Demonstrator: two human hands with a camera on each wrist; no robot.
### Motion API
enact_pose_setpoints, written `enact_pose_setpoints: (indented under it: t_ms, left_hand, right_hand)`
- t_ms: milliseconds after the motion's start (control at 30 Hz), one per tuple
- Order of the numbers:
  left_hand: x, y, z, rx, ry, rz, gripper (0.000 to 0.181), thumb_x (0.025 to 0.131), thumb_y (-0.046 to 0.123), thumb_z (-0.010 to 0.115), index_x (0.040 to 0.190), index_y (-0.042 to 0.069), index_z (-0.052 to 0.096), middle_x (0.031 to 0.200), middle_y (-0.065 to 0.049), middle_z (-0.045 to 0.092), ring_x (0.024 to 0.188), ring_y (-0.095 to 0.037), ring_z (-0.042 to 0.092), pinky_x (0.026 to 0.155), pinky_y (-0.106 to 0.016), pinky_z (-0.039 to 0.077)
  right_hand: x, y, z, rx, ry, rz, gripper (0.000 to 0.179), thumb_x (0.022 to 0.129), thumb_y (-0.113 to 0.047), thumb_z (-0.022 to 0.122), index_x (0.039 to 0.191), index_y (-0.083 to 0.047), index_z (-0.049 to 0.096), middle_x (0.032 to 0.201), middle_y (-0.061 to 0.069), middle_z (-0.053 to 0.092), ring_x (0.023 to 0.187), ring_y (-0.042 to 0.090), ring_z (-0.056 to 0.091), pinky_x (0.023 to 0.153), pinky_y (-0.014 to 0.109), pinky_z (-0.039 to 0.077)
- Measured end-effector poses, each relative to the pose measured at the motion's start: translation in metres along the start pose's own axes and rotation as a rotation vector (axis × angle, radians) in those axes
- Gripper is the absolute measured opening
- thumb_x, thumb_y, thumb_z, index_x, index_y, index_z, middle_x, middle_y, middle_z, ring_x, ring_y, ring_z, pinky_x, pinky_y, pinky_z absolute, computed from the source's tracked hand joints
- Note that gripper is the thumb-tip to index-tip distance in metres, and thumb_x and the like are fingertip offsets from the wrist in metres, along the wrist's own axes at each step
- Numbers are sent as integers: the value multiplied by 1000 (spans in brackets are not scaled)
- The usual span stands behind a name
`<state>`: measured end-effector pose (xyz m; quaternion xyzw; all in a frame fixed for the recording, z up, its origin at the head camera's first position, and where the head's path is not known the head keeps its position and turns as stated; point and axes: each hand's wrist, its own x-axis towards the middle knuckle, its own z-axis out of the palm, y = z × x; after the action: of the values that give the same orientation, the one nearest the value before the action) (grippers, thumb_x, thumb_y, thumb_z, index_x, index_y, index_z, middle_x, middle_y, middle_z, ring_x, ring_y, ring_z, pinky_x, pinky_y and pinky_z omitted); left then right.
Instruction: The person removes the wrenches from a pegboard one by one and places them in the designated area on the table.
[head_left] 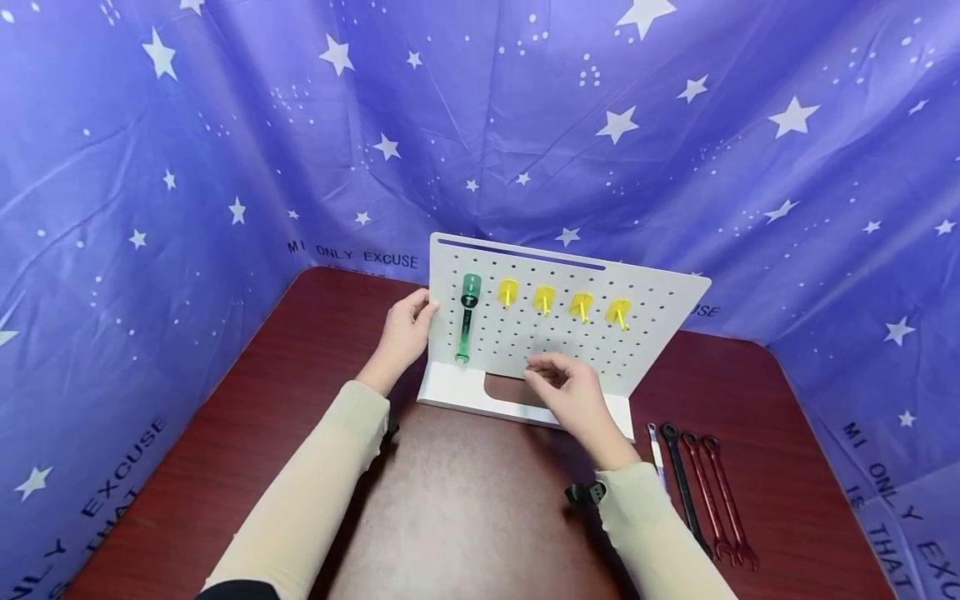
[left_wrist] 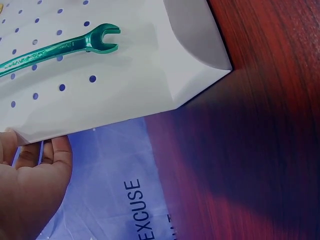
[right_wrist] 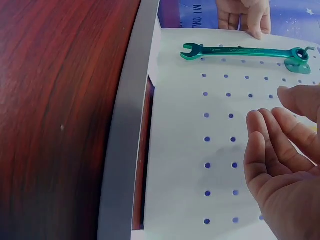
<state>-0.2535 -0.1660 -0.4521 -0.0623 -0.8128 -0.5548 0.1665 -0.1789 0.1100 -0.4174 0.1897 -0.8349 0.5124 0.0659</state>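
A white pegboard [head_left: 517, 342] stands upright on its base on the table. My left hand [head_left: 407, 332] grips its left edge, with the thumb on the front face and the fingers behind, as the left wrist view shows. A green wrench [head_left: 464, 329] hangs by its ring end from a green hook [head_left: 472, 283] at the board's left. To its right sit several yellow hooks [head_left: 544, 298], all bare. My right hand [head_left: 573, 396] hovers before the lower middle of the board, fingers loosely bent and holding nothing; in the right wrist view the thumb [right_wrist: 300, 100] is apart from the fingers.
Right of the board, several wrenches lie side by side on the dark red wooden table [head_left: 450, 500]: a small silver one [head_left: 656, 454], a black one [head_left: 684, 479] and red ones [head_left: 723, 500]. A blue star-patterned curtain [head_left: 480, 125] surrounds the table's back and sides.
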Motion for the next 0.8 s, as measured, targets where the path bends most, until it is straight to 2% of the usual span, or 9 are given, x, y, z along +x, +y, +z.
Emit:
enact_pose_setpoints:
  t_ms: [233, 367, 800]
  left_hand:
    - [-4, 0, -3, -3, 1, -20, 13, 105, 9, 57, 110, 2, 67, 109, -16, 72, 89, -27, 66, 76, -44, 54]
    - [-3, 1, -4, 3, 6, -12, 13, 105, 9, 56, 110, 2, 67, 109, -16, 72, 89, -27, 66, 76, -44, 53]
    - [-1, 1, 0, 14, 15, 14, 11, 105, 8, 58, 107, 2, 67, 104, -14, 73, 84, -25, 64, 72, -41, 50]
  right_hand:
    - [11, 33, 16, 29, -13, -1, 15, 93, -6, 75, 105, 3, 75, 92, 6, 73, 82, 21, 67, 74, 30, 53]
    - [19, 31, 22, 35, -15, -14, 17, 93, -10, 76, 106, 1, 75, 92, 4, 73, 82, 20, 66, 75, 33, 54]
    - [36, 17, 40, 24, 0, -61, 17, 92, -6, 75, 106, 3, 75, 94, 3, 72, 81, 18, 67, 78, 36, 55]
